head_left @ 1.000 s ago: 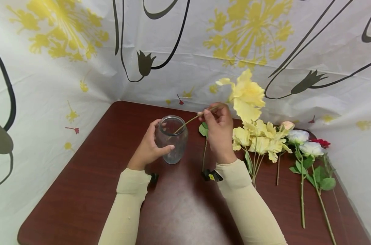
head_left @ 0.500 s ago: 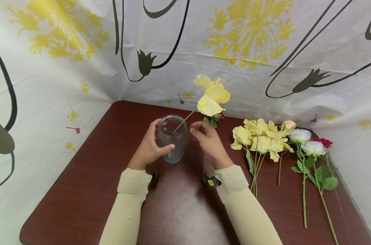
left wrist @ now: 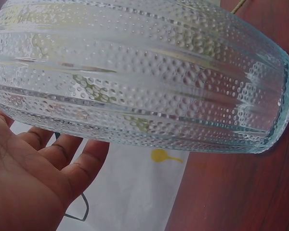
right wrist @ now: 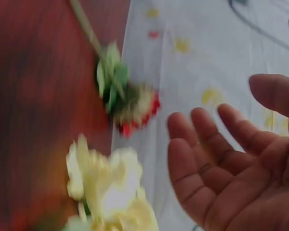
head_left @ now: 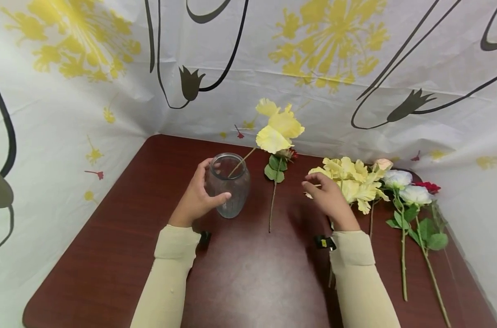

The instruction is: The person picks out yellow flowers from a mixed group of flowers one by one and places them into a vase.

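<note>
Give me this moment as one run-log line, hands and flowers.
left hand: cupped round glass vase | right hand: empty, near yellow flowers | single yellow flower: stem in vase, leaning right

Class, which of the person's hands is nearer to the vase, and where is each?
Left. The left hand is cupped around the left side of the vase; the right hand is off to its right, near the yellow flowers.

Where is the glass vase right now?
In the head view, the glass vase stands just left of centre on the table, at the left hand, one yellow flower leaning in it.
</note>
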A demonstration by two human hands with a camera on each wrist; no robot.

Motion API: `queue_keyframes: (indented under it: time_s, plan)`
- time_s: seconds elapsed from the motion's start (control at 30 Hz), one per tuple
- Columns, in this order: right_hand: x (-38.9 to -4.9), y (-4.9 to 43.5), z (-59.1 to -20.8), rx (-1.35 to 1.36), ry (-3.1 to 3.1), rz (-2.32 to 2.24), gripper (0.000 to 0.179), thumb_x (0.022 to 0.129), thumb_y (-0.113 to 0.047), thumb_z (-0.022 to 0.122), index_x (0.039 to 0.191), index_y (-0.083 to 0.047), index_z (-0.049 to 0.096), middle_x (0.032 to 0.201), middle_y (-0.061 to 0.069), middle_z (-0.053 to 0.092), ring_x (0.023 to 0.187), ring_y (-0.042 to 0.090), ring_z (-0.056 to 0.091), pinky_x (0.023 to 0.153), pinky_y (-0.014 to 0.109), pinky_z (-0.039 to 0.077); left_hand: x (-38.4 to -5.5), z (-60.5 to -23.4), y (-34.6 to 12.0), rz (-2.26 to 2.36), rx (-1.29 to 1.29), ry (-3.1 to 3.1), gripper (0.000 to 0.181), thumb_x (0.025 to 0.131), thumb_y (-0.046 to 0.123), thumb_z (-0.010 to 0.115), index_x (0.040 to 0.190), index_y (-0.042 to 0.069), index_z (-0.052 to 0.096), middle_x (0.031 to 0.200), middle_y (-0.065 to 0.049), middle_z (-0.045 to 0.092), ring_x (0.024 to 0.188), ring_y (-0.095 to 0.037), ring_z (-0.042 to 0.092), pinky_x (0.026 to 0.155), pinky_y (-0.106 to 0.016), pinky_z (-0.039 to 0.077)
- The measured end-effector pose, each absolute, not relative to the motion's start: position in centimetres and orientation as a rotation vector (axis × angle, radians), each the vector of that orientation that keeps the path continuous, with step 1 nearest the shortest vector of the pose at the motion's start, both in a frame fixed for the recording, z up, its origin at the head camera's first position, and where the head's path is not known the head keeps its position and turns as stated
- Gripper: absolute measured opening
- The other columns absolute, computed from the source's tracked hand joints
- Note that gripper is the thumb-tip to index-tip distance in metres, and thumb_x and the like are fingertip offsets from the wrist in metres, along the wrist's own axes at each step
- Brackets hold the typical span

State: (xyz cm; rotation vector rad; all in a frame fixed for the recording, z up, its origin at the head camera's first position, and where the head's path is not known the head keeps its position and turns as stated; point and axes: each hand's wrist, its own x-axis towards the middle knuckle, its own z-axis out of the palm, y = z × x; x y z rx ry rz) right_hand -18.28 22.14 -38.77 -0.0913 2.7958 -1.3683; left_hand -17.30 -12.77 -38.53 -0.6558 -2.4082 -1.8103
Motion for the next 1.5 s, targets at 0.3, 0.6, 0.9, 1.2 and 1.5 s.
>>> queue_keyframes:
  time_s: [0.3, 0.6, 0.9, 1.2, 1.5]
  plan:
    - [-18.9, 26.3, -38.7, 0.038, 3.005, -0.812, 0.049, 0.101, -0.035, 0.048, 0.124, 0.008, 0.055, 0.120, 0.031, 0.060, 0.102, 0.044, 0.059, 0.084, 0.056, 0.045, -17.5, -38.5, -13.0, -1.808, -0.666, -2.411, 0.089, 0.078, 0.012, 0.079, 0.149, 0.002, 0.025, 0.141, -0.023, 0.041, 0.127, -0.032, 0.042, 0.103, -0.055, 0.039]
    - [-18.9, 28.3, -40.2, 0.135, 3.074, -0.601, 0.025, 0.096, -0.020, 0.046, 0.076, -0.005, 0.042, 0.066, 0.008, 0.037, 0.057, 0.024, 0.035, 0.052, 0.038, 0.029, -17.4, -38.7, -12.9, -1.818, -0.647, -2.416, 0.090, 0.078, 0.012, 0.080, 0.150, 0.006, 0.025, 0.140, -0.023, 0.040, 0.126, -0.031, 0.043, 0.102, -0.055, 0.040]
    - [-19.2, 28.3, -41.2, 0.211, 3.013, -0.512, 0.028, 0.092, -0.012, 0.043, 0.064, -0.009, 0.043, 0.062, 0.011, 0.047, 0.055, 0.026, 0.041, 0.051, 0.040, 0.035, -17.3, -38.4, -12.9, -1.798, -0.644, -2.429, 0.091, 0.078, 0.014, 0.079, 0.151, 0.005, 0.025, 0.141, -0.023, 0.040, 0.127, -0.032, 0.042, 0.103, -0.056, 0.039]
    - [-19.4, 28.7, -41.5, 0.165, 3.016, -0.497, 0.030, 0.091, -0.005, 0.048, 0.062, -0.008, 0.046, 0.062, 0.013, 0.051, 0.054, 0.027, 0.046, 0.053, 0.040, 0.038, -17.0, -38.0, -12.8, -1.781, -0.626, -2.450, 0.091, 0.078, 0.013, 0.078, 0.151, 0.003, 0.024, 0.141, -0.025, 0.039, 0.126, -0.033, 0.042, 0.104, -0.056, 0.038]
    - [-20.0, 29.3, -41.9, 0.102, 2.983, -0.592, 0.033, 0.084, 0.003, 0.044, 0.057, -0.014, 0.040, 0.051, 0.001, 0.037, 0.045, 0.017, 0.034, 0.045, 0.032, 0.032, -17.0, -38.1, -12.8, -1.781, -0.624, -2.455, 0.090, 0.079, 0.014, 0.078, 0.151, 0.005, 0.025, 0.141, -0.023, 0.040, 0.127, -0.031, 0.042, 0.104, -0.056, 0.038]
